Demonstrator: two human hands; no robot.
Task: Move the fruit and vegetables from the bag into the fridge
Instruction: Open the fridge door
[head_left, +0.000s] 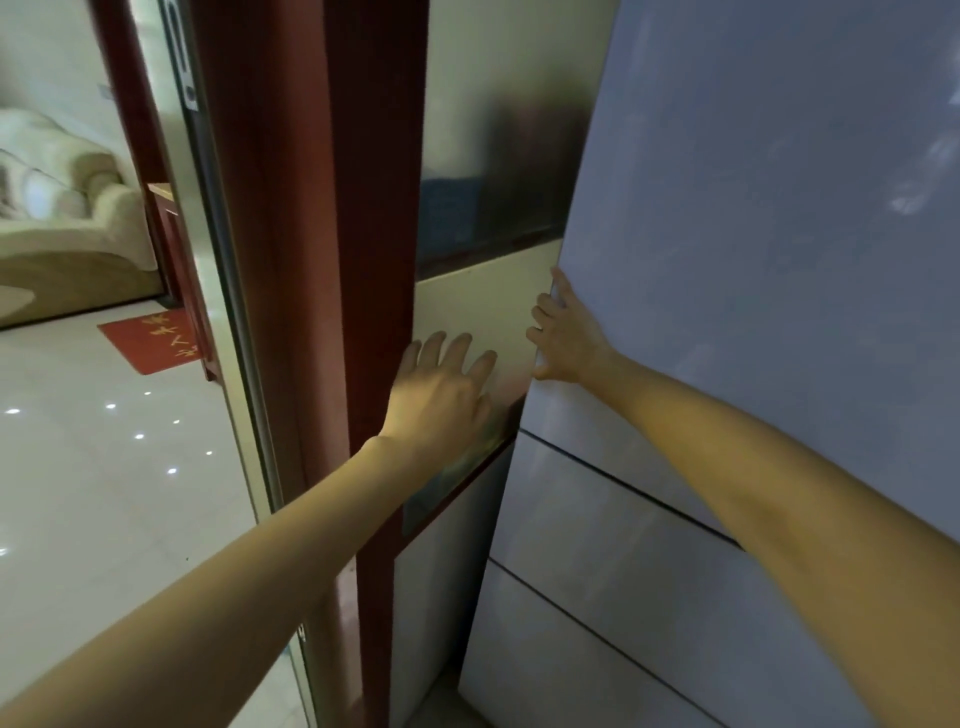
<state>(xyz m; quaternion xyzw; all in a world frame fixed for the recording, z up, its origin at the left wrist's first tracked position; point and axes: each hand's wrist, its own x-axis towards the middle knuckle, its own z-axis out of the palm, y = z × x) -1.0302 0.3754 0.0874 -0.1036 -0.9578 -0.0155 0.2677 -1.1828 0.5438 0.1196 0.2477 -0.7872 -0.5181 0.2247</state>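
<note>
Nearest the camera, two bare forearms reach forward and up toward a tall pale fridge that fills the right of the view, its lower front crossed by two dark seams between the compartments. The right hand is at the left edge of the upper fridge door, fingers curled round that edge with the thumb on the front face, so it grips the door itself. The left hand lies beside it with fingers straight and spread, holding nothing, flat against or just over the pale panel between the fridge and a dark red door frame; contact cannot be told. Farther off, through the doorway on the left, are a glossy tiled floor, a red mat and a cream sofa. No bag, fruit or vegetables show, so the task's things are out of view and the fridge looks shut. The door should be stiff, heavy and smooth, probably held by a seal, so the edge grip seems right: a steady pull outward from that edge, not a slide across the slick face.
</note>
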